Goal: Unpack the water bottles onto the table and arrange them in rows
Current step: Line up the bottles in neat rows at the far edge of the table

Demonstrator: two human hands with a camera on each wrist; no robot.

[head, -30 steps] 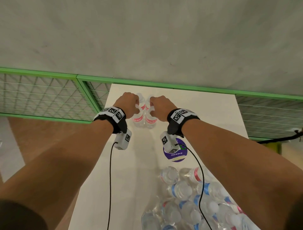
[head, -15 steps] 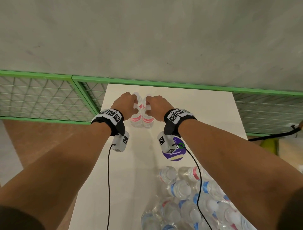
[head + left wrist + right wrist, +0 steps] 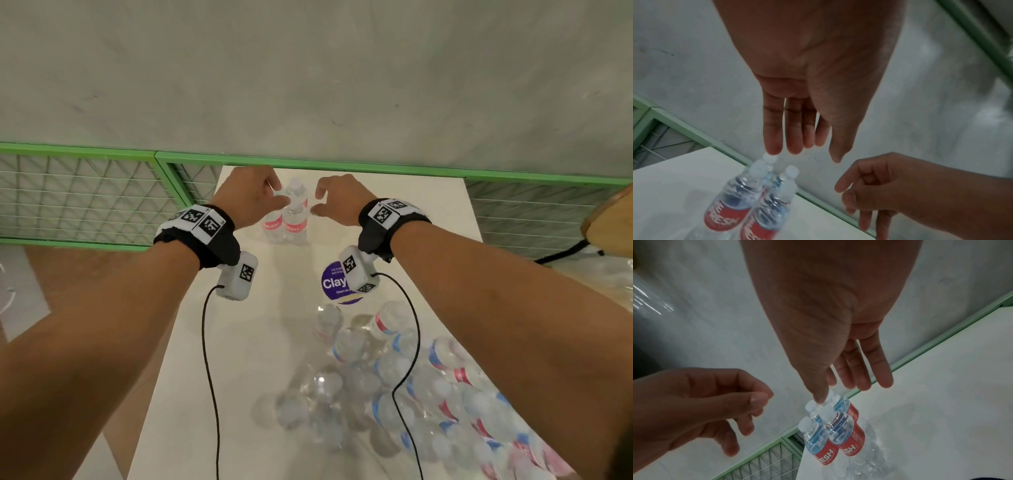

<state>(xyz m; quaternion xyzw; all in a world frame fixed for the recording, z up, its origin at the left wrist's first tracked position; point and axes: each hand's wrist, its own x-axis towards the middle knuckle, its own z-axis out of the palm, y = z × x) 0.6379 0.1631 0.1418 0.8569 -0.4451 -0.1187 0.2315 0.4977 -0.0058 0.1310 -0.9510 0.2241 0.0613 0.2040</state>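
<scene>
Grey concrete floor (image 3: 308, 68) beyond a green mesh fence (image 3: 85, 198); white table (image 3: 260, 325) set right against that fence. Found four water bottles (image 3: 287, 222), red-labelled and white-capped, standing upright in a tight two-by-two cluster at the table's far end, left of centre. Kept left hand (image 3: 253, 197) just over the cluster's left side, fingers relaxed, only loosely bent, gripping nothing. Saw its fingertips (image 3: 773, 149) right above a cap in the left wrist view, but could not tell through the blur whether touching. Kept right hand (image 3: 337, 200) just right of the cluster, level with the caps, fingers likewise slack and parted, holding nothing. Saw its thumb (image 3: 819, 395) pointing down at the caps in the right wrist view, contact again not clear. Noted a heap of bottles (image 3: 411, 394), blue- and red-labelled, lying jumbled in clear wrap at the near right of the table. Noted a round purple sticker (image 3: 334, 284) between heap and cluster, partly hidden behind the right wrist camera.
</scene>
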